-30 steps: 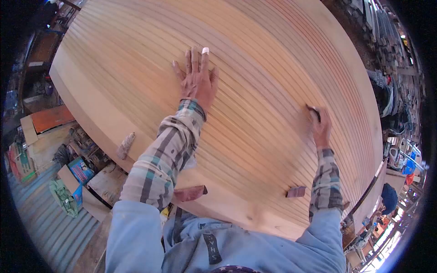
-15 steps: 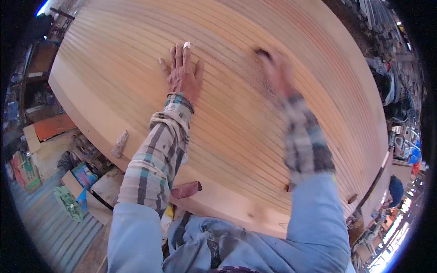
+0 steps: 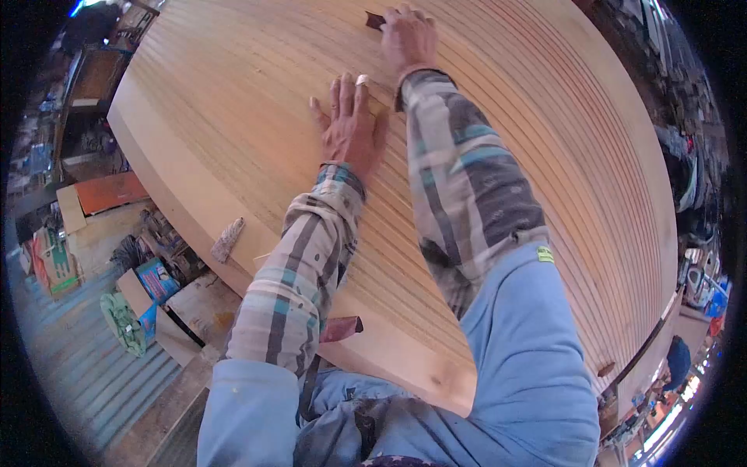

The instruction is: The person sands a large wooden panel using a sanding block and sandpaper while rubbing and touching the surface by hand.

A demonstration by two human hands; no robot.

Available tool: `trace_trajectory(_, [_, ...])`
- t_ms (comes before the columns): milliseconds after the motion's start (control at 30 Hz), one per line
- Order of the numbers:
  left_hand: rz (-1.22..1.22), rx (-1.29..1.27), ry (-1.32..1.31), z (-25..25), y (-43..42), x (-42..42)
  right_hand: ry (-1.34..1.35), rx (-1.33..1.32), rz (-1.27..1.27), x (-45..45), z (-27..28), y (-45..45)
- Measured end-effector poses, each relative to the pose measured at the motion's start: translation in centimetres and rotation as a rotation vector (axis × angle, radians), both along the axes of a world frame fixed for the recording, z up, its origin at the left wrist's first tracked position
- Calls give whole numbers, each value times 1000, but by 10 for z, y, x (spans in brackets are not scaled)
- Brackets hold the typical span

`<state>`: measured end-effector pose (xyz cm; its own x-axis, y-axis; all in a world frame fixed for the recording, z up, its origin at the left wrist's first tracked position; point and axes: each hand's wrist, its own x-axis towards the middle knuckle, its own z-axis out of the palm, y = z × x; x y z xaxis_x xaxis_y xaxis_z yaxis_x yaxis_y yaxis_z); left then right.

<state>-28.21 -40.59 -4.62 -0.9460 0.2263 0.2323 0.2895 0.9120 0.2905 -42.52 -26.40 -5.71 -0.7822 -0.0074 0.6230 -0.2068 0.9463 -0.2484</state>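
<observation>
A broad wooden panel [image 3: 257,117] with rows of long parallel grooves lies before me. My left hand [image 3: 350,132] rests flat on it, fingers spread, with white tape on one fingertip. Farther up the panel, my right hand [image 3: 409,39] is closed over a dark brown piece of sandpaper [image 3: 375,20], pressing it to the grooved surface; only an edge of the sheet shows past the fingers. Under my left forearm, near the panel's close edge, lies a reddish folded piece of sandpaper [image 3: 341,328]. A small speckled, rolled-up piece [image 3: 227,240] sits by the left edge.
On the left, below the panel, are an orange-topped box [image 3: 111,192], an open carton with blue print [image 3: 158,282] and a green bundle [image 3: 123,323] on corrugated sheeting [image 3: 85,381]. A small brown piece [image 3: 606,370] lies at the panel's right corner. Clutter lines the right side.
My right hand has swept up and to the left along the grooves with the sandpaper. My left hand stays flat on the panel, and the view has shifted slightly.
</observation>
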Motion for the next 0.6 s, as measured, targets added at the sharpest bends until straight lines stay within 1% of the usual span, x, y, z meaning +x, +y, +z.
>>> trace_trajectory(33, [18, -6, -3, -4, -1, 0, -3, 8, -18, 13, 4, 10])
trace_trajectory(100, [13, 27, -15, -9, 1, 0, -61, -76, 66, 60, 7, 42])
trace_trajectory(133, [14, 15, 1, -9, 0, 0, -257, -72, 17, 97, 4, 78])
trace_trajectory(167, [20, 0, 15, -9, -2, 1, -275, -158, -7, 152, 14, 110])
trace_trajectory(200, [10, 17, 39, -8, -2, 2, -333, 0, 32, 207, 28, 151])
trace_trajectory(233, [3, 34, 32, -8, -3, 2, -341, 314, -29, 265, 15, 204])
trace_trajectory(267, [18, -11, 31, -10, -3, 2, -476, 230, -152, 321, 34, 236])
trace_trajectory(300, [29, -55, 34, -12, -3, -1, -549, 86, -302, 367, 49, 261])
trace_trajectory(333, [17, -41, 28, -13, -2, -2, -487, 80, -358, 417, 41, 302])
trace_trajectory(367, [23, -67, 46, -12, -2, -2, -492, 91, -373, 425, 41, 307])
trace_trajectory(433, [3, -90, 53, -16, -3, -1, -507, 17, -467, 439, 38, 307])
trace_trajectory(467, [21, -120, 46, -17, -3, -3, -394, 102, -282, 399, 57, 265])
trace_trajectory(533, [3, -148, 40, -18, -3, -7, -498, 164, -321, 341, 25, 241])
trace_trajectory(567, [4, -98, 59, -19, -3, -6, -457, 18, -359, 308, 38, 206])
trace_trajectory(600, [6, -47, 73, -20, -5, -6, -319, 25, -185, 283, 5, 207])
